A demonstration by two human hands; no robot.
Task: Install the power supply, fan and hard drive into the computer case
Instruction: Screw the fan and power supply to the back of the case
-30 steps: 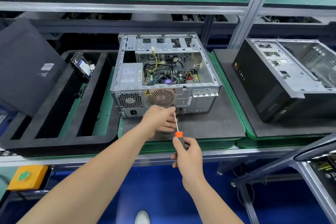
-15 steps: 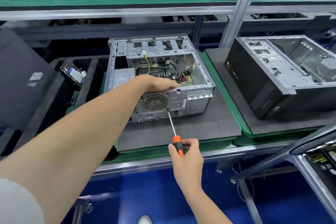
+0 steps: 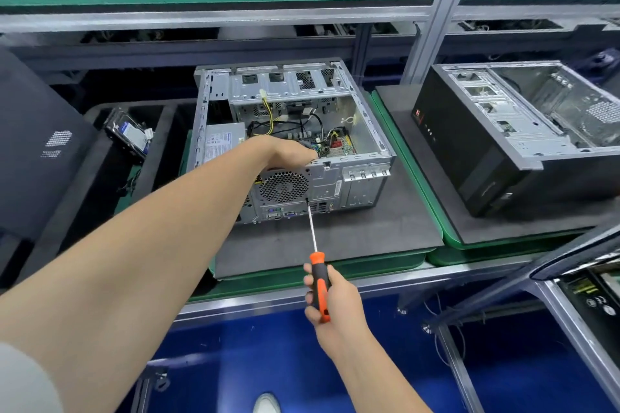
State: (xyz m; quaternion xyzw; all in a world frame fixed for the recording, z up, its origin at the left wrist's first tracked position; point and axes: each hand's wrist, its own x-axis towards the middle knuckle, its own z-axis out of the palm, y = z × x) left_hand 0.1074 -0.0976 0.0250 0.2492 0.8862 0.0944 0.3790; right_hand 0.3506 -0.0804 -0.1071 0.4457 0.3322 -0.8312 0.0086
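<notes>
Probably fastening the fan (image 3: 283,186): right hand (image 3: 330,303) grips the screwdriver (image 3: 317,261) at its corner, left hand (image 3: 285,152) reaches into the case (image 3: 369,131), fingers hidden; next, drive straight.

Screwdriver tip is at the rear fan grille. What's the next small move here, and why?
Probably twist the screwdriver to drive a screw at the lower right corner of the fan grille. Its tip sits there, the right hand grips the handle, and the left hand reaches into the computer case behind the grille, its fingers hidden.
</notes>
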